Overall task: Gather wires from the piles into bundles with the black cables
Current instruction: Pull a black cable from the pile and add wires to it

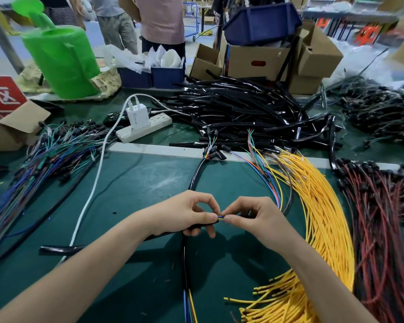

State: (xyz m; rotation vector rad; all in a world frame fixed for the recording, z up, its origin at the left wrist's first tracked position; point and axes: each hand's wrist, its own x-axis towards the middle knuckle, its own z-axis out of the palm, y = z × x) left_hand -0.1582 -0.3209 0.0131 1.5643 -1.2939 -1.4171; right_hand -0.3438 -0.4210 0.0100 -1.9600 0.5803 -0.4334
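Wires (221, 216) pinched in right hand's (254, 220) grip, entering black cable (163, 234) gripped by left hand (187, 215).

You work at assembly bench in wire-harness workshop; green mat (149, 183) covers your worktop; sorted piles lie around you: yellow wires (324, 206), red-black wires (378, 217), blue-green wires (51, 155); heap of black tubing (243, 106) behind; blue parts bin (261, 24), cardboard boxes (243, 66), power strip (159, 123) at bench's far side; other workers (161, 19) stand beyond on open floor.
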